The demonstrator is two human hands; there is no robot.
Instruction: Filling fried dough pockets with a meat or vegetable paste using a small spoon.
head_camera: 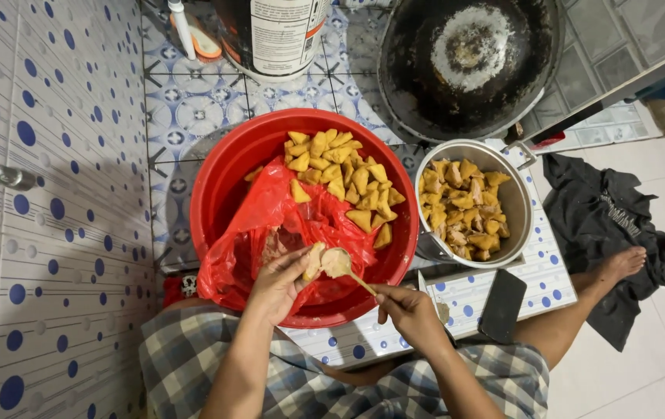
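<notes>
- Tofu piece point(314, 261), one, pale and puffed, sits pinched in the left hand point(278, 285) over the near rim of the red basin; the grip is closed around it, thumb on top
- Spoon point(338, 264), one, is held by its handle in the right hand point(410, 314), fingers narrowed on the stem; its bowl carries pale filling and touches the tofu piece
- Red plastic bag point(270, 225), one, lies crumpled inside the basin just under both hands, holding a pale mass that is hard to make out
- Red basin point(227, 167), one, round, holds a heap of fried yellow tofu pieces point(348, 182), too many and too piled to count
- Metal pot point(515, 206), one, stands just right of the basin, touching it or nearly so, filled with more tofu pieces point(464, 206)
- Tiled surface point(472, 299), white with blue dots, carries basin and pot
- Black wok point(468, 62), one, lies beyond the pot
- Dark cloth point(612, 221), one, lies on the floor at right
</notes>
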